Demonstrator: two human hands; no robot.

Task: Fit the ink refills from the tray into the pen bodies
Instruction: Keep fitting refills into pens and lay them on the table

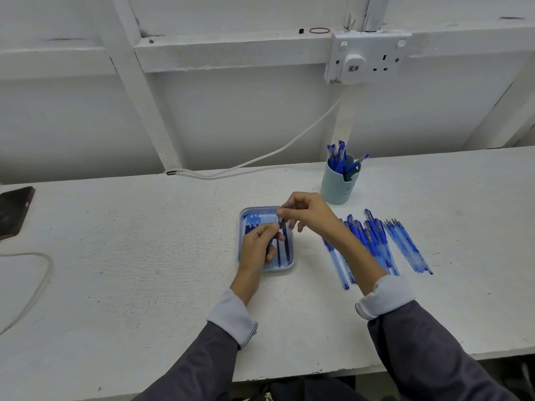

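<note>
Above the tray (291, 266), fingers of left hand (257, 243) and right hand (309, 213) clamped on one pen body (279, 222), long axis near-to-far.

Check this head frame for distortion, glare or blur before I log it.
Head view: wide-angle bowing curves the table edges and wall rails; light is flat, shadows faint, no glare; the pen part pinched by the left hand and right hand over the tray is soft, its detail unreadable.
</note>
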